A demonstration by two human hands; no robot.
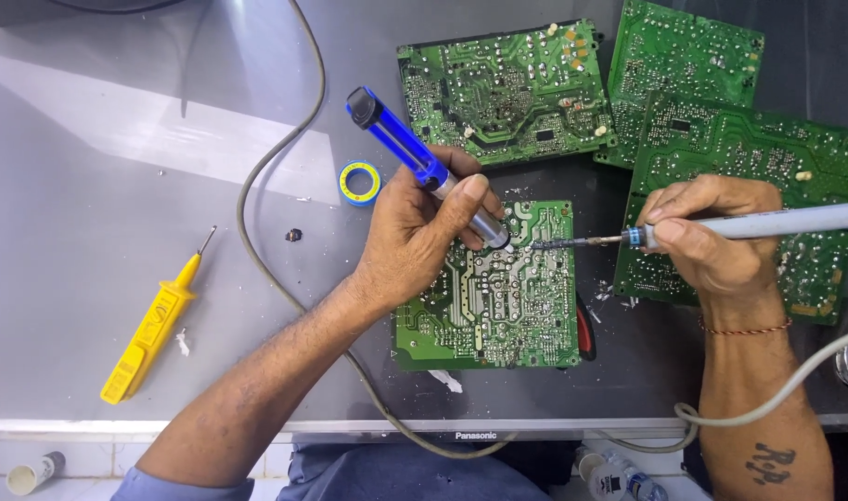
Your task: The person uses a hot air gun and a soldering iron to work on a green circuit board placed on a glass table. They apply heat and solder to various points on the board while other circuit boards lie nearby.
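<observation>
A single head-worn camera looks almost straight down onto a grey worktable (118,186), from just above and slightly behind the person's forearms, which enter from the bottom edge. The near table edge runs across the lower frame, with the person's lap and the floor just below it. The view sits close: the left hand (415,232) and right hand (712,237) fill the centre, meeting over a green circuit board (498,315). More boards (507,88) reach the top and right edges, cropped there. No second view shares the scene.
</observation>
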